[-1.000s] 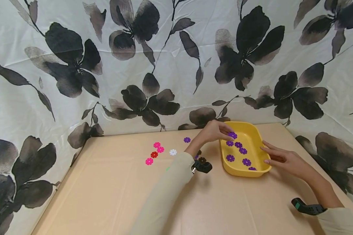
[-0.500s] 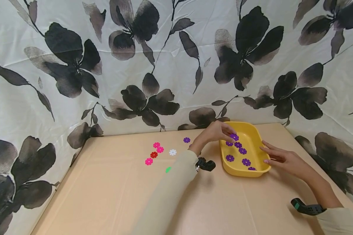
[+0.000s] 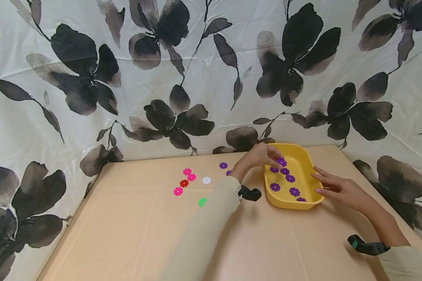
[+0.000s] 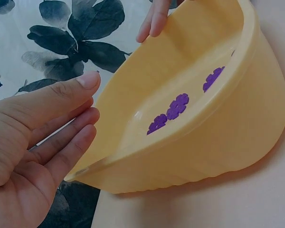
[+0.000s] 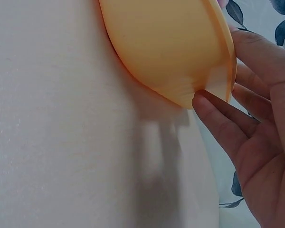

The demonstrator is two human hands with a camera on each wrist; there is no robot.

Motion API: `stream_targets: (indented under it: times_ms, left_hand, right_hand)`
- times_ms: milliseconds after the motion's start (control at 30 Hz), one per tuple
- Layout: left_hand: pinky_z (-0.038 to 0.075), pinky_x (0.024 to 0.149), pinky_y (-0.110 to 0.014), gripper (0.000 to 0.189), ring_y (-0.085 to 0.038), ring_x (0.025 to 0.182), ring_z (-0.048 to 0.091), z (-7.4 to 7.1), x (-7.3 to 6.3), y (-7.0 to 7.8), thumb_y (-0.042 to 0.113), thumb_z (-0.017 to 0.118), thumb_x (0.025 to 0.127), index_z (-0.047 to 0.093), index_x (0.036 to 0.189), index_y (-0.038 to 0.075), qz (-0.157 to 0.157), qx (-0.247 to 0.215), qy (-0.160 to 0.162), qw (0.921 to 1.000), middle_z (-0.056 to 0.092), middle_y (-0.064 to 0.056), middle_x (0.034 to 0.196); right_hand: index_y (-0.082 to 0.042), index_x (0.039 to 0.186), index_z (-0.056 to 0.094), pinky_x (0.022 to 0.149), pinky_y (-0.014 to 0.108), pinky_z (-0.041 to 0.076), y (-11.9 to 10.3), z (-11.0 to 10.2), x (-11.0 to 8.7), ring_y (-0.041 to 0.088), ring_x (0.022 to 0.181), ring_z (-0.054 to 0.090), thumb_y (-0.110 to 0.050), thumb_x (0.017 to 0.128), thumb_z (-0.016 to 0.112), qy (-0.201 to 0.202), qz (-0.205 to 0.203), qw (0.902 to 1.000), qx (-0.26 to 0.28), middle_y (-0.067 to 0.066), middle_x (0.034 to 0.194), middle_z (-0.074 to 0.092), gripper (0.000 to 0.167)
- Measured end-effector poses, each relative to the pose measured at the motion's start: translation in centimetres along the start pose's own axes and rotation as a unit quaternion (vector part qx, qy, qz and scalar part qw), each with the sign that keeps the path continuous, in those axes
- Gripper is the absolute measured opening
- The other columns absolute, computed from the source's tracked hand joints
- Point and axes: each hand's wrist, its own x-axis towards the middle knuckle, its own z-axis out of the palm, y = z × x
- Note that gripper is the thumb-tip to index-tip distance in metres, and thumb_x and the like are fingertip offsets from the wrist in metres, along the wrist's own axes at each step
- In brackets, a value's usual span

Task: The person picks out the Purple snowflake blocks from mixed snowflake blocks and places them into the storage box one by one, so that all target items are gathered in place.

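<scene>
At the far right of the table sits a yellow tray point(image 3: 307, 156) with several purple flower-shaped pieces point(image 3: 290, 178) on its floor. My left hand point(image 3: 258, 156) reaches over the tray's left rim, a purple flower-shaped piece point(image 3: 281, 162) between thumb and fingers. From the left wrist view, the thumb point(image 4: 88, 80) lies near the fingertips and the held piece is mostly hidden. On the other side, my right hand point(image 3: 341, 191) touches the right rim with fairly straight fingers. One finger point(image 5: 206, 107) lies along the outer wall in the right wrist view.
Left of the tray lie pink flower pieces point(image 3: 177, 191), a red piece point(image 3: 184, 183), a white one point(image 3: 206, 180) and a green one point(image 3: 202, 201). Another purple piece point(image 3: 223, 165) is near the back edge, before a floral curtain point(image 3: 176, 78). My left sleeve point(image 3: 207, 222) crosses the table point(image 3: 126, 226).
My left hand has shifted slightly right with the purple piece at its fingertips. The green piece has come out from behind the left sleeve. The right hand and tray stay put.
</scene>
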Motion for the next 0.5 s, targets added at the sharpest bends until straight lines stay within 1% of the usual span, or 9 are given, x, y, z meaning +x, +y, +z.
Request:
stream_targets:
  times_ms: [200, 500]
  left_hand:
    - [0.055, 0.083, -0.012, 0.033, -0.002, 0.088, 0.071, 0.35, 0.29, 0.25, 0.015, 0.085, 0.082, 0.077, 0.113, 0.011, -0.008, 0.009, 0.002, 0.9999, 0.077, 0.002, 0.103]
    - [0.055, 0.082, -0.012, 0.032, -0.001, 0.086, 0.07, 0.9, 0.63, 0.38, 0.015, 0.086, 0.081, 0.078, 0.112, 0.011, -0.016, 0.01, -0.002, 0.9998, 0.077, 0.004, 0.1]
  right_hand:
    - [-0.008, 0.148, 0.052, 0.094, 0.05, 0.053, 0.03, -0.07, 0.06, 0.054, 0.133, 0.047, -0.036, 0.097, 0.071, 0.0, -0.005, 1.0, -0.002, 0.022, 0.16, 0.035, 0.061]
    - [-0.008, 0.149, 0.051, 0.094, 0.052, 0.052, 0.02, -0.09, 0.05, 0.054, 0.133, 0.047, -0.036, 0.098, 0.069, -0.002, -0.006, 1.0, -0.001, 0.023, 0.16, 0.035, 0.061]
